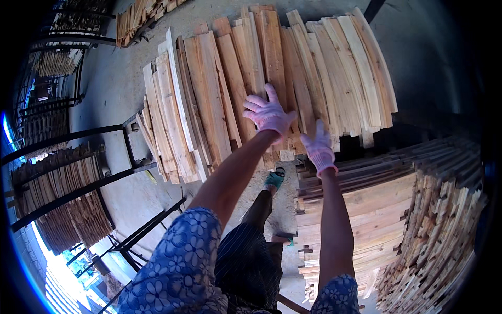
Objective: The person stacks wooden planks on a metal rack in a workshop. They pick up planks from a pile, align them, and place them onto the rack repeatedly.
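A broad layer of rough wooden planks [209, 78] lies side by side in front of me, their ends uneven. My left hand [270, 114], in a pale pink knit glove, rests on the planks near the middle with its fingers spread. To its right, my right hand [319, 144], gloved the same way, is at the near ends of the planks. Its fingers are stretched out, at least in part, and I see nothing held in it. Whether the right fingertips press on the wood cannot be made out.
A tall stack of planks [361, 209] stands close by my right arm. Black metal rails [78, 137] run along the left, with bundled wood strips [63, 193] beyond them. More planks [141, 21] lie at the far left. My sandalled foot [274, 179] is on the concrete floor.
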